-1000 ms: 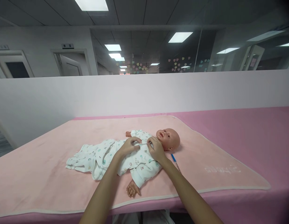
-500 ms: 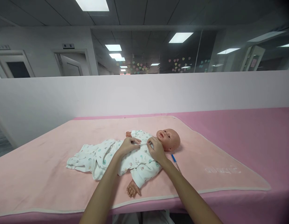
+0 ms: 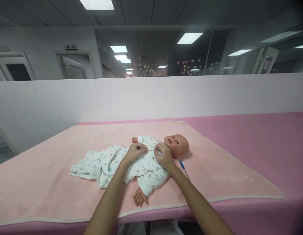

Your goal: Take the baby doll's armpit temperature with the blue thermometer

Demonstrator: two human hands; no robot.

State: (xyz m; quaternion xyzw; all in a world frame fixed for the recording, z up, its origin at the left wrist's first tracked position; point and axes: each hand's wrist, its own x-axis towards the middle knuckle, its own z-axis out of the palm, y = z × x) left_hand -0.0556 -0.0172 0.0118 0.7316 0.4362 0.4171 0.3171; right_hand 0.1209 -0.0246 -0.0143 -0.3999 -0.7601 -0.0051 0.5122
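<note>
A baby doll [image 3: 177, 146] lies on its back on a pale pink blanket [image 3: 55, 153], head to the right, dressed in a white printed sleepsuit [image 3: 109, 163]. My left hand [image 3: 134, 152] pinches the sleepsuit fabric on the doll's chest. My right hand [image 3: 163, 156] pinches the fabric at the collar, just under the doll's chin. The two hands nearly meet over the chest. One bare doll hand [image 3: 139, 197] pokes out of the near sleeve.
A blue pen [image 3: 183, 168] lies on the blanket just right of my right wrist. The blanket covers a pink table [image 3: 264, 143] backed by a white partition wall [image 3: 151, 98]. The table's front edge runs close to my body.
Both hands stay on the doll's chest; the fingers have shifted slightly on the fabric. The doll has not moved.
</note>
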